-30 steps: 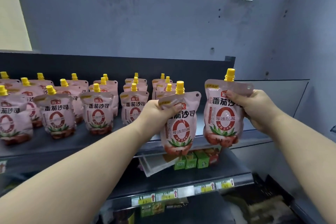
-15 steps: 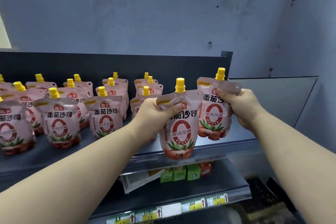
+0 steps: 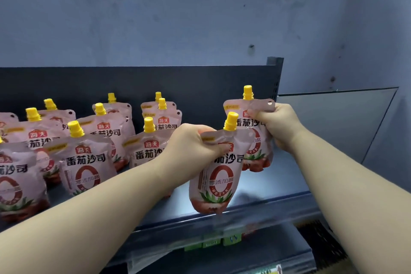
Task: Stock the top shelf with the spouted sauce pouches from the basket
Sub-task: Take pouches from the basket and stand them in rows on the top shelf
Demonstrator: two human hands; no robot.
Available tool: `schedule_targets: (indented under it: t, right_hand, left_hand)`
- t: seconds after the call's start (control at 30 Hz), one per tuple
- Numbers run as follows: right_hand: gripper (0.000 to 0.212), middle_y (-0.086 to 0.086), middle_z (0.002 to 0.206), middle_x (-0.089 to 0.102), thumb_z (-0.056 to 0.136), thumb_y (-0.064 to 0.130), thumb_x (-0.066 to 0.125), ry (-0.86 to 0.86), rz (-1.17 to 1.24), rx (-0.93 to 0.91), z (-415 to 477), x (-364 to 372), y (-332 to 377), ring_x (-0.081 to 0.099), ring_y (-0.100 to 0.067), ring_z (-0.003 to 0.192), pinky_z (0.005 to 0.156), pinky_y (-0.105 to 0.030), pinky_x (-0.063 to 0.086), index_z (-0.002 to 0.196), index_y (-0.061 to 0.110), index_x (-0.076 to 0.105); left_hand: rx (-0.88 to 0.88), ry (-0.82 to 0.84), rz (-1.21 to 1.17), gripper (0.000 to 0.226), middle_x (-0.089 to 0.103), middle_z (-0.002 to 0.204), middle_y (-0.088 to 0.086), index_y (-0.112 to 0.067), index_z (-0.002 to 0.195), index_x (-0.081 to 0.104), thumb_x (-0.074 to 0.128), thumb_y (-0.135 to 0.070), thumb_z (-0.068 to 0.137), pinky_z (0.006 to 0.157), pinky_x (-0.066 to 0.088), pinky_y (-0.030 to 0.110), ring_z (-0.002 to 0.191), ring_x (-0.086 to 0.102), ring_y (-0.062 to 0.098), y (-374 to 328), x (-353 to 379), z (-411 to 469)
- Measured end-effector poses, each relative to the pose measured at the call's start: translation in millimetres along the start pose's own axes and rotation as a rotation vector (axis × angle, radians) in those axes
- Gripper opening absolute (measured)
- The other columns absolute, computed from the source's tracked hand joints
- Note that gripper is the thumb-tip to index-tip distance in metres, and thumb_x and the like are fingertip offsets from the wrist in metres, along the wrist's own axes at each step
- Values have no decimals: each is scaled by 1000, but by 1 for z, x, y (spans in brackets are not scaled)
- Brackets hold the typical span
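Note:
Each of my hands holds a pink sauce pouch with a yellow spout. My left hand (image 3: 195,142) grips the top left corner of the nearer pouch (image 3: 219,181), whose bottom hangs at the front lip of the top shelf (image 3: 273,187). My right hand (image 3: 275,125) grips the top right of the farther pouch (image 3: 255,140), which stands over the shelf behind the first. Several identical pouches (image 3: 85,162) stand in rows on the shelf to the left. The basket is out of view.
The shelf's dark back panel (image 3: 200,82) ends at a post on the right. A glass side panel (image 3: 333,122) stands beyond it. A lower shelf (image 3: 255,251) holds small green boxes and price tags. A blue-grey wall rises behind.
Both hands have carried their pouches up and deeper over the top shelf. The right pouch has gone behind the left one. The view has moved closer to the shelf.

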State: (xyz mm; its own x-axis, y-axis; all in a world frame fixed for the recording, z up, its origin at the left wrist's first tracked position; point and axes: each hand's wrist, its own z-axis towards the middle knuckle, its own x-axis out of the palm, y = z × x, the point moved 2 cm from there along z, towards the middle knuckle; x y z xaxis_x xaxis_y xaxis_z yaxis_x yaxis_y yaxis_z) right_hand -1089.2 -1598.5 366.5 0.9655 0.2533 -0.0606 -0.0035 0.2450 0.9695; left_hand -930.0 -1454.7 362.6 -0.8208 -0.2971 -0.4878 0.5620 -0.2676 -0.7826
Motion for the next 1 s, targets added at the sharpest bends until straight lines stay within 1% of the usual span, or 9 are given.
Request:
schedule_targets:
  t: [0.2,0.27,0.33,0.4,0.5,0.6,0.7,0.83,1.0]
  right_hand:
    - [4,-10,78,69,77,5,70,143,-227,-64,65,8,-7,67,-23,71,62,-33,55,81,4,71]
    - [6,-5,78,69,76,9,72,190,-324,-114,84,17,-8,65,-18,71,60,-29,52,82,9,73]
    - [5,-1,81,70,78,13,72,214,-387,-145,102,25,-12,67,-17,77,62,-30,54,81,17,73]
    - [9,3,82,69,80,18,70,220,-465,-186,121,31,-17,67,-16,80,69,-36,58,78,27,70]
    - [7,9,84,68,81,25,68,260,-597,-221,143,42,-24,66,-12,80,73,-39,59,86,30,70]
    - [9,7,84,70,82,26,68,325,-593,-227,159,54,-30,67,-12,80,73,-38,59,91,28,71]
    - [5,7,79,69,82,26,69,360,-532,-242,171,67,-35,66,-13,77,68,-34,57,86,27,72]
    - [5,9,71,64,79,28,73,382,-477,-238,188,82,-46,58,-11,69,56,-27,46,75,29,70]
    - [11,8,72,67,77,30,74,430,-452,-157,203,88,-64,64,-14,72,56,-25,48,68,30,67]
  left_hand:
    - [-35,-72,143,10,74,76,-6,-16,81,74,75,-26,78,64,60,31,68,70,6,-5,11,27]
    - [-29,-37,330,14,73,73,-5,-19,79,74,75,-32,77,64,59,33,67,69,9,-9,14,41]
    - [-31,-1,525,18,69,65,-3,-22,66,70,76,-36,74,62,57,36,63,65,13,-13,14,56]
    - [-61,22,667,28,63,59,-3,-24,56,59,76,-38,74,57,52,31,59,60,13,-14,13,70]
    - [-130,48,787,30,59,60,-3,-20,57,56,74,-35,77,52,45,25,58,57,14,-14,13,86]
    - [-217,87,835,21,63,67,0,-16,68,62,71,-30,81,57,50,27,66,61,17,-9,10,100]
    - [-276,89,854,16,62,69,-2,-18,72,63,71,-29,82,59,50,24,67,61,15,-2,5,117]
    - [-337,47,795,12,66,73,-4,-20,77,66,73,-29,79,60,49,24,68,62,12,7,-4,140]
    - [-383,81,775,24,61,69,-7,-27,64,56,74,-29,80,59,47,24,65,58,12,24,-2,159]
